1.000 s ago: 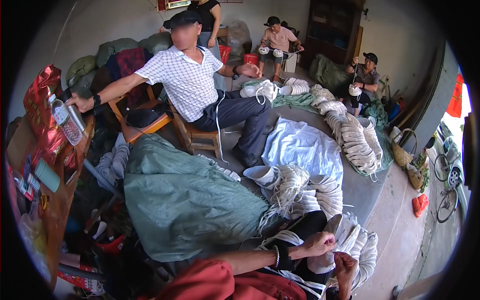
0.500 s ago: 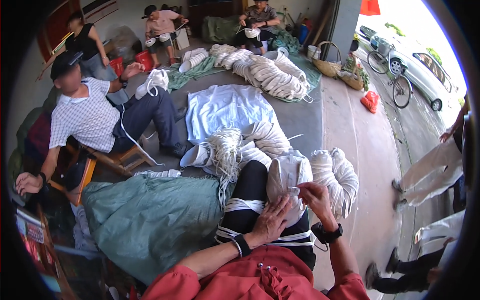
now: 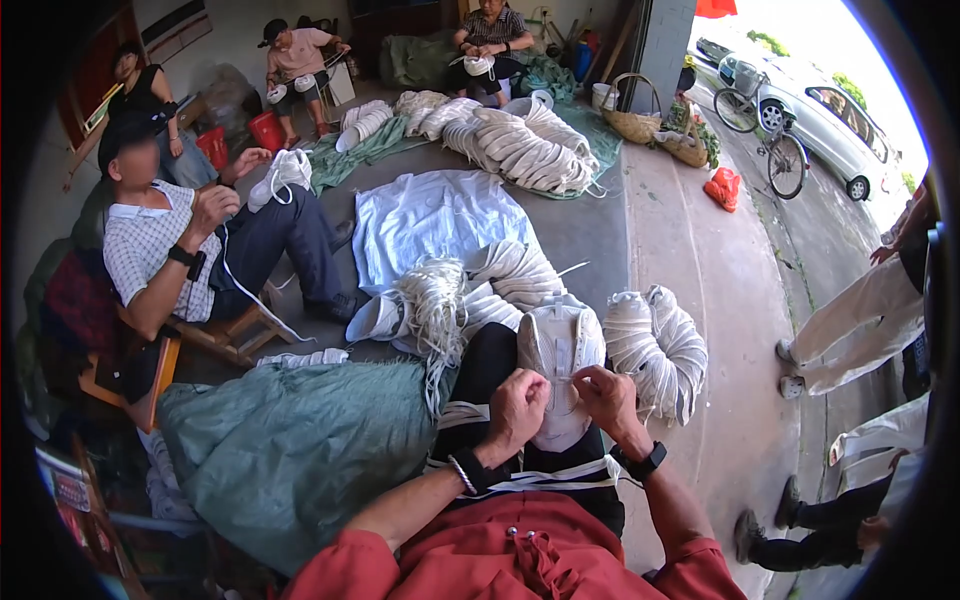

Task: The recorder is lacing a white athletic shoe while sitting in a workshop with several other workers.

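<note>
A white shoe (image 3: 545, 345) sits upright on my lap, between my dark-trousered thighs. My left hand (image 3: 517, 408) is closed in a pinch at the shoe's near left side; what its fingertips hold is too small to make out. Across from it, my right hand (image 3: 606, 402) pinches what looks like a thin white lace at the front of the shoe. White bands (image 3: 560, 481) lie across my thighs.
Stacked white shoe uppers (image 3: 655, 350) lie right of my knees, with a tasselled bundle of white laces (image 3: 437, 300) ahead. A green sheet (image 3: 290, 440) spreads at left. A seated person (image 3: 160, 245) works nearby with a white shoe; baskets (image 3: 635, 122) stand farther off.
My left hand has risen from lying flat beside the shoe into a pinch. My right hand has drawn slightly left and down. The seated person at left has raised one hand toward the other.
</note>
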`<act>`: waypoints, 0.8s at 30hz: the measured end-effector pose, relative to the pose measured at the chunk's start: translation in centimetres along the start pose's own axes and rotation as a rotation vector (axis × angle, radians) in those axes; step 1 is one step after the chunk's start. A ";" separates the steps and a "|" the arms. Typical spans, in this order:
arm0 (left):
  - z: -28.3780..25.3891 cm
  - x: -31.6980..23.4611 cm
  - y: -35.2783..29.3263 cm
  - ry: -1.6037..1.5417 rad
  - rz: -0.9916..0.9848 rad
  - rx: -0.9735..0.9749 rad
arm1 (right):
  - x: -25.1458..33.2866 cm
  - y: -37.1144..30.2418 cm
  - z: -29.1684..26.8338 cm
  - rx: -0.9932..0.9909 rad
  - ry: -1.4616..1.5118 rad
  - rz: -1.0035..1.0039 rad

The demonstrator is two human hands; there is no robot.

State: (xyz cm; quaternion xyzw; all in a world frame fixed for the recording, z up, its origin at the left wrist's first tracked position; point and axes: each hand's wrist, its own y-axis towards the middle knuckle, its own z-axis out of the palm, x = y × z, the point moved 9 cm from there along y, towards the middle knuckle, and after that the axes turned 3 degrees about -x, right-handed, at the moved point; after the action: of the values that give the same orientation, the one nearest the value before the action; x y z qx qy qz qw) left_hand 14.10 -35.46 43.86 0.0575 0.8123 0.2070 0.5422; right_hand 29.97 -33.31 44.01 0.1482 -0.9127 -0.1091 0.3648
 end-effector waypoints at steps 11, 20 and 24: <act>3.2 8.9 1.3 0.058 -0.484 0.163 | 0.3 1.5 -0.8 -0.041 0.183 -0.057; 3.0 9.4 1.0 -0.004 -0.508 0.152 | 1.2 1.8 0.1 0.019 0.137 -0.140; 2.9 9.0 0.9 -0.028 -0.519 0.151 | 2.1 1.6 0.1 -0.015 0.074 -0.189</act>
State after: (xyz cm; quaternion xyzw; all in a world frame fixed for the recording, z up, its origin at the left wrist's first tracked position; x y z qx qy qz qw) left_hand 12.96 -31.02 35.53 -0.1098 0.8055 -0.0009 0.5824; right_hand 28.13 -32.51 45.77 0.2350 -0.8798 -0.1442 0.3872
